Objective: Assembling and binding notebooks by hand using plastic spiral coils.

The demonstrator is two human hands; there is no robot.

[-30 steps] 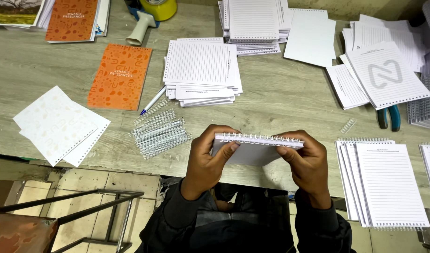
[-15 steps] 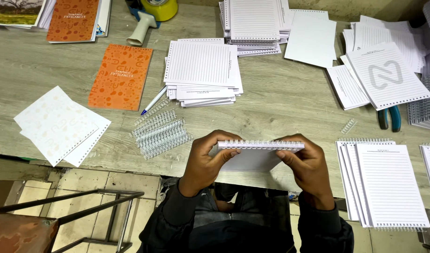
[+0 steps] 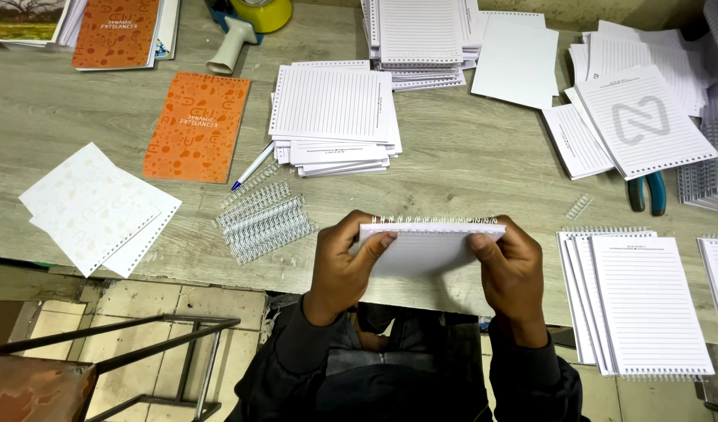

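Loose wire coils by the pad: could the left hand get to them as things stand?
Probably yes: the wire coils lie on bare table just beside the left hand, nothing between. But both hands grip the notepad.

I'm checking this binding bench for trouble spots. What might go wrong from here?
The left hand and right hand pinch the notepad by its ends, so pages might slip off the wire binding. The loose wire coils near the table edge may roll off.

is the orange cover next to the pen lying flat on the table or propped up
Flat. The orange cover lies face up on the wooden table, punched edge toward the far side, with the pen just beside its near right corner.
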